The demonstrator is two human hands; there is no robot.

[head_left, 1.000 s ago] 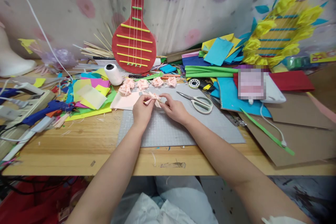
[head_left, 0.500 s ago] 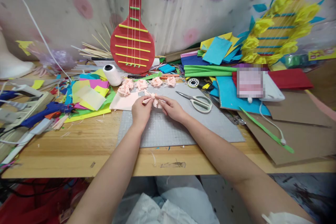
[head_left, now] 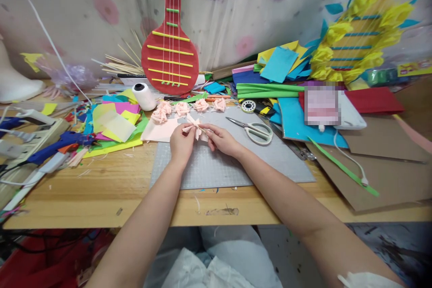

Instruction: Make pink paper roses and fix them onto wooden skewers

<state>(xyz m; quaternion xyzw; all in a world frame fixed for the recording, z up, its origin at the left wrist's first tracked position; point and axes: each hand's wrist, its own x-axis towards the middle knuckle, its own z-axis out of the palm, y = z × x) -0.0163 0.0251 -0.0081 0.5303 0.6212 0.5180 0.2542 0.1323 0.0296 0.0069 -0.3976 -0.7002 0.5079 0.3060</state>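
Both hands meet over the grey cutting mat, working on a small pink paper flower with strips standing out from its middle. My left hand pinches its left side between thumb and fingertips. From the right, my right hand pinches the flower's edge; a thin line shows at those fingertips, too small to name. Just behind lie several finished pink paper roses in a row. Pink paper sheets rest left of my left hand. To the right, scissors with pale handles lie closed on the mat.
A white thread spool stands behind the left paper pile. Blue glue gun and power strip lie far left. A red paper lute leans at the back. Brown cardboard lies right, with a rotary cutter nearer.
The pink flower has turned slightly between my fingertips, and its strips point differently. The fingers of my right hand have shifted a little. The arms stay in nearly the same place.
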